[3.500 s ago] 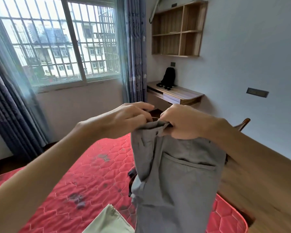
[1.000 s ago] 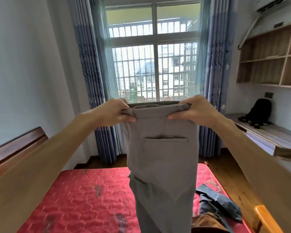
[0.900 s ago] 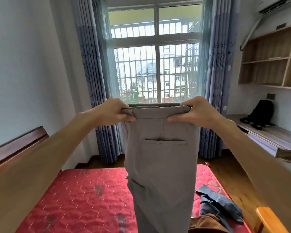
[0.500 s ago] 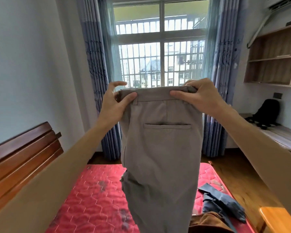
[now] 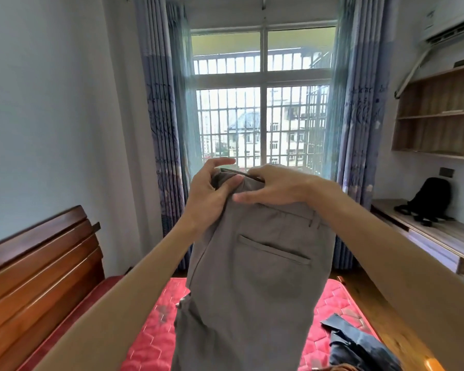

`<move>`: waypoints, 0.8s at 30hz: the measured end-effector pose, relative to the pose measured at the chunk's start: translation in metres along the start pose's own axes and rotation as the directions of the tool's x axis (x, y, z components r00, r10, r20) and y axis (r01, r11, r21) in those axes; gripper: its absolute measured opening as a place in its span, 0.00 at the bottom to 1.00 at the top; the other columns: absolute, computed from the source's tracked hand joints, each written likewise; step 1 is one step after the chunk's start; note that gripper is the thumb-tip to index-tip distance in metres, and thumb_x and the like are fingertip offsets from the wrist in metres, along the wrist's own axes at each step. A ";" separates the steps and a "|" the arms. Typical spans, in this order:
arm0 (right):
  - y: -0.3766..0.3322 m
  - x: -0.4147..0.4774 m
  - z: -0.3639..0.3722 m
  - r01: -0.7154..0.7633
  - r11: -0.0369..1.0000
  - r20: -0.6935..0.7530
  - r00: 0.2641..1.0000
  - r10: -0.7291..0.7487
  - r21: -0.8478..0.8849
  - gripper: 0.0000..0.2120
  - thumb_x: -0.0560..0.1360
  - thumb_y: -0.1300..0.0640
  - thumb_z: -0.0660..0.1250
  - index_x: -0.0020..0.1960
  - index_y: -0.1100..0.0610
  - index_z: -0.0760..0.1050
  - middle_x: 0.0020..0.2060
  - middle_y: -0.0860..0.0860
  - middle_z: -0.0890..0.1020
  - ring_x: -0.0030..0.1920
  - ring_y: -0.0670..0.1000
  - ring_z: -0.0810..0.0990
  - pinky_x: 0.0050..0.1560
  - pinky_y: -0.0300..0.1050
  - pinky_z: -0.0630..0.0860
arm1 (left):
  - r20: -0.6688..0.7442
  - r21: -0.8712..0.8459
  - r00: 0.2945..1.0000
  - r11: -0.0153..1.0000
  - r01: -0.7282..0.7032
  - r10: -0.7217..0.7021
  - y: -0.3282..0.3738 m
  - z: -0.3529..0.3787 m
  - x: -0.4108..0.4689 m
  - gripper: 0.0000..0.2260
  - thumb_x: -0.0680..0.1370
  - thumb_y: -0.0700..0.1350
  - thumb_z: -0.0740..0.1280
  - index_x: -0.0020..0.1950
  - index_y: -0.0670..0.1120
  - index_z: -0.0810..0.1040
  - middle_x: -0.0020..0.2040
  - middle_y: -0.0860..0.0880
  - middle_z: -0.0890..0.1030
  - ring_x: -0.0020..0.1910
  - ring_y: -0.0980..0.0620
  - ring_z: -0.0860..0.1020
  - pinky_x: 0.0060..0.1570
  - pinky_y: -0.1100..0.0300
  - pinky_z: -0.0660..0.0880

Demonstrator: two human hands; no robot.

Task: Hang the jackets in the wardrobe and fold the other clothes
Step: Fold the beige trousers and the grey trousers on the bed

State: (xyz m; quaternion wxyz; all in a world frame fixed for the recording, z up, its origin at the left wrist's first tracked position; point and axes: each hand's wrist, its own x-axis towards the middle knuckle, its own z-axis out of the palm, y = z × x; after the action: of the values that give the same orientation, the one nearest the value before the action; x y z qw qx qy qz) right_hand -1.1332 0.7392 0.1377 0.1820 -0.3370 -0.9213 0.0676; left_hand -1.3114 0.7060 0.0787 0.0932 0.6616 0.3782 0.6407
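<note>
The wooden wall shelf [image 5: 437, 116] on my right has open compartments; something thin and flat lies on its middle board, too small for me to tell what. Under it the desk [image 5: 445, 239] carries a black backpack [image 5: 429, 199], slumped against the wall near the desk's far edge. The red mattress [image 5: 150, 330] holds a crumpled dark blue garment [image 5: 359, 346] by its near right corner, and a scrap of brown cloth [image 5: 343, 368] shows just beside it at the near edge. The grey trousers [image 5: 252, 290] are not on the mattress: I hold them up in the air by the waistband, in front of the window [image 5: 263, 124], and they hang down over the near middle of the mattress. Their back faces me, with a slanted welt pocket [image 5: 273, 250] and a belt loop [image 5: 311, 222] above it. The waistband is bunched at the top and droops toward the right. My left hand [image 5: 209, 194] pinches the left end of the waistband, thumb pressed on the front, forefinger raised behind the cloth. My right hand [image 5: 276, 186] lies just beside it, almost touching, with its fingers reaching leftward across the front of the band and clasping it. Both forearms are raised and meet at the top of the trousers.
</note>
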 end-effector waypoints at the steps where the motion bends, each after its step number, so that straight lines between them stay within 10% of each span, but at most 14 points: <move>1: -0.002 0.004 0.005 0.061 0.998 -0.038 0.998 -0.059 0.035 0.25 0.73 0.31 0.66 0.54 0.52 0.79 0.46 0.49 0.84 0.48 0.50 0.82 0.52 0.51 0.79 | -0.003 -0.038 1.000 0.999 -0.008 0.007 0.003 0.001 -0.001 0.16 0.76 0.41 0.73 0.63 0.46 0.77 0.42 0.47 0.82 0.44 0.49 0.82 0.49 0.53 0.80; 8: -0.014 0.016 0.036 0.256 0.966 -0.317 0.914 -0.253 -0.032 0.25 0.71 0.34 0.68 0.33 0.53 0.66 0.27 0.50 0.74 0.30 0.50 0.72 0.37 0.46 0.70 | -0.177 -0.101 0.980 0.992 0.070 -0.087 0.009 -0.014 -0.016 0.13 0.80 0.48 0.66 0.63 0.45 0.76 0.40 0.51 0.83 0.39 0.58 0.82 0.42 0.60 0.80; 17: -0.039 0.020 0.024 0.333 0.940 -0.468 0.822 -0.325 -0.069 0.24 0.72 0.39 0.71 0.29 0.45 0.61 0.23 0.43 0.67 0.26 0.42 0.66 0.31 0.34 0.63 | -0.282 0.137 0.954 0.981 0.140 -0.097 -0.034 -0.015 -0.103 0.16 0.83 0.58 0.56 0.52 0.47 0.74 0.40 0.55 0.78 0.39 0.56 0.77 0.40 0.61 0.73; 24: -0.034 0.020 0.000 0.332 0.936 -0.537 0.771 -0.342 -0.120 0.27 0.72 0.37 0.70 0.31 0.59 0.69 0.23 0.47 0.66 0.27 0.48 0.65 0.31 0.36 0.62 | -0.418 0.025 0.863 0.946 0.322 -0.283 -0.089 0.007 -0.182 0.24 0.80 0.62 0.52 0.36 0.45 0.70 0.29 0.57 0.70 0.30 0.60 0.68 0.33 0.56 0.68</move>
State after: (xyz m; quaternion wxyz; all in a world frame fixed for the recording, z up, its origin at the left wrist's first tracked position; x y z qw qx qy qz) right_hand -1.1670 0.7263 0.1520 0.4449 -0.1732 -0.8756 -0.0740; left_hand -1.3196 0.6573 -0.1177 0.0802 0.4490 0.5180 0.7236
